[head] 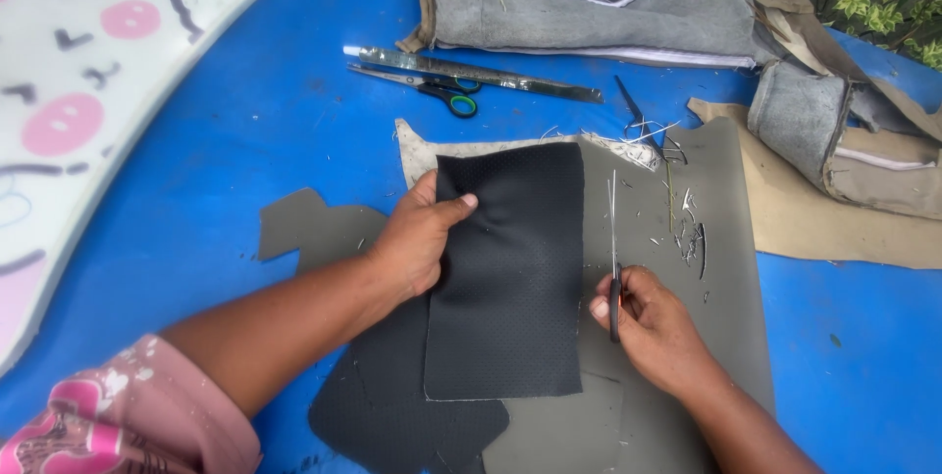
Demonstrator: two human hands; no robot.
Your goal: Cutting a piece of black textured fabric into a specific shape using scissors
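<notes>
You pinned the black perforated leatherette rectangle [510, 273] flat with your left hand [417, 238] at nine o'clock, while your right hand [653, 322], clamped on slim silver scissors [614, 258], tracked its three-o'clock edge, blades barely apart, best steered straight.

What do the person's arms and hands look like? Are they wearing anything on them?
Both hands are bare: no gloves, rings or watch show. The left hand has a pink sleeve with a white and darker pink pattern, pushed up the arm. The right hand and forearm are uncovered.

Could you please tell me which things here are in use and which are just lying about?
In use: black perforated sheet, left hand, scissors, right hand.
Lying about: green-handled scissors, metal ruler, grey rolled pieces.
</notes>
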